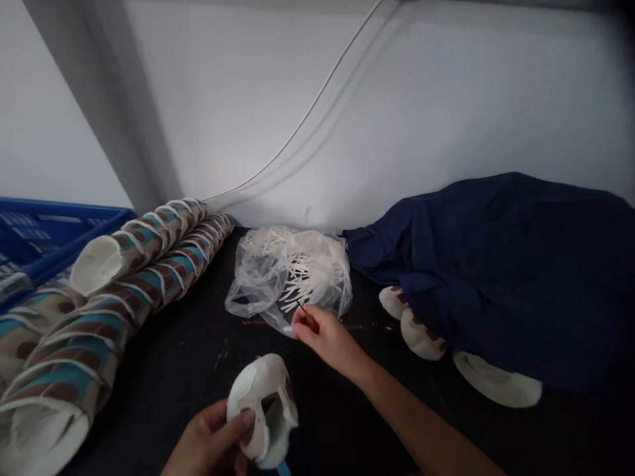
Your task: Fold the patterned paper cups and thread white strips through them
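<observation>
My left hand (211,444) is at the bottom edge, fingers closed round a white moulded mask-like shell (262,410) with cut-out holes. My right hand (325,337) reaches forward to the near edge of a clear plastic bag (278,277) full of thin white strips. Its fingers are pinched on a thin dark stick-like thing (303,311) that I cannot name. Both hands are above a black table (188,350).
Long stacks of patterned brown-and-teal paper shells (124,277) lie at the left, beside a blue crate (40,231). A dark blue cloth (501,264) covers more white shells (421,334) at the right. A white wall with a cable (307,112) stands behind.
</observation>
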{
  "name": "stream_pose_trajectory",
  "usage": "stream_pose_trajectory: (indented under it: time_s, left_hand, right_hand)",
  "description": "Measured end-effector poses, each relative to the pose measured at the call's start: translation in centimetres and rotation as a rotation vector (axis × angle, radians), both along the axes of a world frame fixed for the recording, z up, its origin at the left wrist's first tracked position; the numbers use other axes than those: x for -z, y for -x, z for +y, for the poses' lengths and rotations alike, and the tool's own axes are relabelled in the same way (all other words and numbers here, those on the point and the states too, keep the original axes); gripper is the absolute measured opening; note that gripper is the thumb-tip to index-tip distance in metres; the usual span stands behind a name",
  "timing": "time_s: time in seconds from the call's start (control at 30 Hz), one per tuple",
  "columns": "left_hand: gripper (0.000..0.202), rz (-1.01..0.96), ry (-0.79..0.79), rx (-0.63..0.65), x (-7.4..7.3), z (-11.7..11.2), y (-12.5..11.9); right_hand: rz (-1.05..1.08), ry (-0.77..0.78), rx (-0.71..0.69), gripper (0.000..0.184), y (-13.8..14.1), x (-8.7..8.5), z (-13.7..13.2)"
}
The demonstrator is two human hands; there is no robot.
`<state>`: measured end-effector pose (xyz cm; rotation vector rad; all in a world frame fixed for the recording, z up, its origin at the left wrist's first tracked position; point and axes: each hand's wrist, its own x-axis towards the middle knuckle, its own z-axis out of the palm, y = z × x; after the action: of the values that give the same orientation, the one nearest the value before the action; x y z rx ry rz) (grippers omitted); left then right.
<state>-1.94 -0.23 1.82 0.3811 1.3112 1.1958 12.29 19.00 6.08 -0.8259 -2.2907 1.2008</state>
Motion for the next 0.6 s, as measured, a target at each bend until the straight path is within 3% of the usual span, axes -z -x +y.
stream_pose_trajectory:
  time_s: [0.1, 0.17, 0.3, 0.6]
  left_hand:
    - [0.036, 0.038, -0.011, -0.037, -0.3, 0.2, -0.2]
    - [0.039, 0.057, -0.018, -0.040, -0.4, 0.3, -0.5]
    - [0.044, 0.106, -0.023, -0.034, -0.2, 0.1, -1.1]
    - [0.039, 0.304, 0.008, -0.082, 0.2, -0.3, -2.2]
  right_hand:
    - [0.040, 0.223, -0.111, 0.006, -1.4, -0.8, -3.9]
    - [0.091, 0.285, -0.123, 0.003, -1.8, -0.5, -5.7]
    - [0.114, 0.146, -0.063, 0.006, -1.8, 0.5, -7.1]
    - [0.104, 0.134, 0.098, 0.006, -1.4, 1.2, -8.4]
